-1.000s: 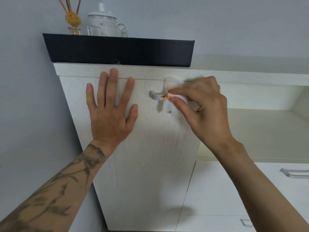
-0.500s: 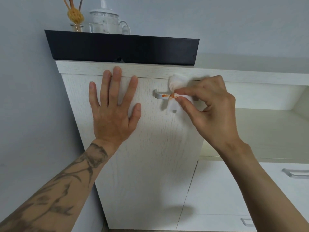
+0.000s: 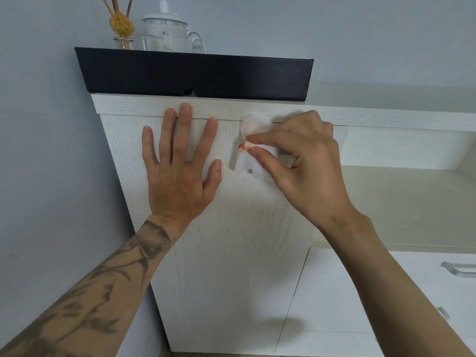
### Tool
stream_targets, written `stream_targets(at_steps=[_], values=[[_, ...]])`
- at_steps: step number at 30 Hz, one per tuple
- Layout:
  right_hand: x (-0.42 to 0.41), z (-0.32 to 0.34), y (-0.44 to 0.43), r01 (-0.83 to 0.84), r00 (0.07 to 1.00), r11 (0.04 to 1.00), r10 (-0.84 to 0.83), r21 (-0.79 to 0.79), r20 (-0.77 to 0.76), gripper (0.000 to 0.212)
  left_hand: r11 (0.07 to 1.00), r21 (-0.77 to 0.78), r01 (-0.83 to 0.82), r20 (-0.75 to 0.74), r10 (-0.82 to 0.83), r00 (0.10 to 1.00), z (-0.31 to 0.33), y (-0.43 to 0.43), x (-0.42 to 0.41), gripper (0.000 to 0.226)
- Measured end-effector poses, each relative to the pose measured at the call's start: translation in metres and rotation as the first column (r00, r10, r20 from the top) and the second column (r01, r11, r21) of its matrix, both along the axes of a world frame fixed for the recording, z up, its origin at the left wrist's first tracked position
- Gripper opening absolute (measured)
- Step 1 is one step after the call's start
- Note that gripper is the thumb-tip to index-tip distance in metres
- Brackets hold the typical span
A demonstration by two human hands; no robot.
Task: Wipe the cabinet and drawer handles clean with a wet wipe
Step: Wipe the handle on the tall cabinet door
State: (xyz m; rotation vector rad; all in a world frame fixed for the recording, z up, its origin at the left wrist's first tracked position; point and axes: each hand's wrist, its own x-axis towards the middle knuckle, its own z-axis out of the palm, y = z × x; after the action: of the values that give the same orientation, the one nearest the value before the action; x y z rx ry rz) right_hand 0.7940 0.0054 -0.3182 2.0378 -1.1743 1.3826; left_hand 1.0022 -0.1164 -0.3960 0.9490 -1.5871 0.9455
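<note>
Wet wipe [image 3: 253, 161], stained orange, was pinched by the right grip [image 3: 304, 163] against the cabinet door handle [image 3: 235, 153], left grip [image 3: 180, 173] lying flat and open-fingered on the cabinet door [image 3: 231, 253].

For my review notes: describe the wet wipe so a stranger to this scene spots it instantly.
Find the tall white cabinet door below the black tray. Near its upper right edge the right hand pinches a crumpled white wipe. Unlike the flat door behind it, it is bunched and carries an orange smear.
</note>
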Motion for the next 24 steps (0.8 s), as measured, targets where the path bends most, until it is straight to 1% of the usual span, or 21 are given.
stream_targets(at_steps=[4,6,7,9,11,16,22,24], values=[[-0.004,0.002,0.011,0.012,0.990,0.999,-0.006,-0.037,0.140,0.011,1.000,-0.001,-0.001,0.003,0.001,1.000,0.000,0.000,0.000,0.068],[0.006,0.006,0.013,0.008,0.985,0.997,0.006,-0.082,0.175,0.012,1.000,-0.002,0.001,0.004,-0.001,1.000,0.001,0.000,-0.001,0.068],[0.012,0.008,0.011,0.013,0.986,0.996,0.002,-0.090,0.167,0.009,1.000,-0.002,0.004,0.003,-0.004,1.000,0.000,0.000,0.000,0.068],[0.022,0.011,0.006,0.044,0.994,0.998,-0.039,-0.052,0.100,0.004,1.000,-0.006,0.007,0.006,-0.007,1.000,0.000,0.000,0.000,0.068],[0.026,0.007,0.002,0.077,0.996,0.997,-0.077,0.000,0.040,0.008,1.000,-0.005,0.008,0.008,-0.008,1.000,0.000,0.000,0.000,0.068],[0.020,-0.006,0.003,0.131,0.988,0.991,-0.128,-0.028,0.083,0.019,1.000,-0.001,0.005,0.007,-0.005,1.000,0.000,0.000,0.000,0.068],[0.028,-0.003,-0.001,0.133,0.989,0.987,-0.127,-0.089,0.070,0.012,1.000,-0.010,-0.008,0.009,0.008,1.000,0.000,0.000,0.000,0.068],[0.027,-0.005,0.002,0.136,0.988,0.986,-0.127,-0.100,0.091,0.012,1.000,-0.007,-0.005,0.005,0.005,1.000,0.000,-0.001,0.001,0.069]])
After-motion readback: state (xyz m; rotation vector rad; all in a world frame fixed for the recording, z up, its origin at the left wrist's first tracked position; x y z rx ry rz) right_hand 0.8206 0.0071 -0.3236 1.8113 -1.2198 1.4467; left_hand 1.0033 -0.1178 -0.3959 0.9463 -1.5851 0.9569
